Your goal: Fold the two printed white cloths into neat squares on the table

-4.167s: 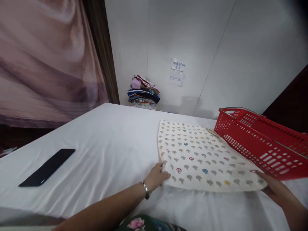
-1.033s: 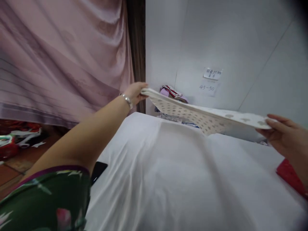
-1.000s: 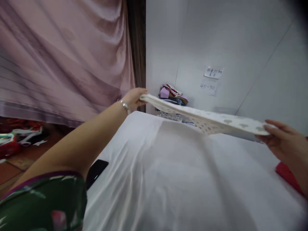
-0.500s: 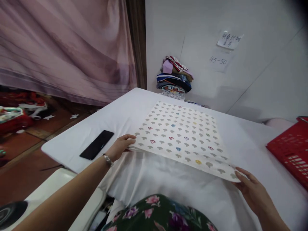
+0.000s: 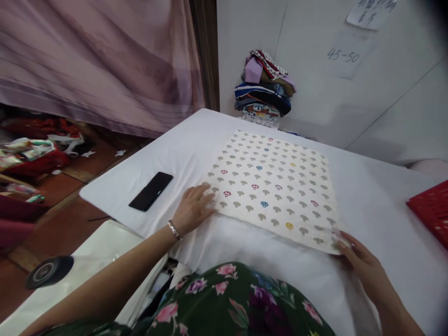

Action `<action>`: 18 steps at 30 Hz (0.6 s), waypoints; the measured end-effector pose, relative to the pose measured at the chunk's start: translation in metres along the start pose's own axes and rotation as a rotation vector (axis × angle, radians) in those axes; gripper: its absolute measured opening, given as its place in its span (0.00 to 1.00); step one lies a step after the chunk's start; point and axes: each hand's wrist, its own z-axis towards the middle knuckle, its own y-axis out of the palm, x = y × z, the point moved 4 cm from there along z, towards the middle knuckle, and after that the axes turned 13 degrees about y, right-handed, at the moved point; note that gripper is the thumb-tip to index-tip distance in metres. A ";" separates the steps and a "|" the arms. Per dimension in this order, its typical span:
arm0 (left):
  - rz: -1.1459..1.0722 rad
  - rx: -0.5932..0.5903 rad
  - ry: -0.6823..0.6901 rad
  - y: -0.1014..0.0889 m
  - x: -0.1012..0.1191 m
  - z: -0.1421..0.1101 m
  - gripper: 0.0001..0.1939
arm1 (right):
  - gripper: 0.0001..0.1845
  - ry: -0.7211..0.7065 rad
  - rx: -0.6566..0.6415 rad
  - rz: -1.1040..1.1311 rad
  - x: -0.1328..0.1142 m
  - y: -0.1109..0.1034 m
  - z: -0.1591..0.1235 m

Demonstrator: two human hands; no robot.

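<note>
A cream cloth (image 5: 269,186) printed with grey and a few coloured mushrooms lies spread, folded into a near-square, on the white table. At its near left corner my left hand (image 5: 194,207) rests with fingers spread, the fingertips touching the cloth's edge. My right hand (image 5: 360,261) pinches the near right corner between thumb and fingers. The thumb is on top, and the fingers underneath are partly hidden. The near edge of the cloth lies almost flat on the table.
A black phone (image 5: 151,191) lies left on the white table (image 5: 182,144). Folded cloths are stacked (image 5: 264,91) by the wall. A red plastic basket (image 5: 432,207) stands at the right. A pale surface (image 5: 94,261) with a dark roll-like object (image 5: 51,271) is at lower left.
The near edge of the cloth, held slightly raised before, has come down onto the table. My left hand has let go of its corner and spread its fingers; my right keeps its pinch.
</note>
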 end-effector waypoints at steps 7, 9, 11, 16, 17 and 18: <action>-0.116 -0.061 0.343 0.027 0.033 0.020 0.14 | 0.28 -0.738 0.290 -0.456 -0.029 0.018 -0.026; -0.155 -0.043 0.392 0.033 0.038 0.029 0.12 | 0.24 -0.990 0.202 -0.554 -0.041 0.043 -0.040; -0.189 -0.034 0.441 0.037 0.041 0.037 0.11 | 0.20 -1.114 0.124 -0.607 -0.050 0.066 -0.048; -0.207 -0.046 0.419 0.039 0.042 0.050 0.12 | 0.14 -1.116 0.117 -0.593 -0.067 0.087 -0.045; -0.208 -0.044 0.395 0.038 0.041 0.052 0.12 | 0.14 -1.102 0.119 -0.580 -0.070 0.086 -0.042; -0.207 -0.040 0.370 0.037 0.041 0.054 0.12 | 0.14 -1.087 0.126 -0.568 -0.072 0.085 -0.040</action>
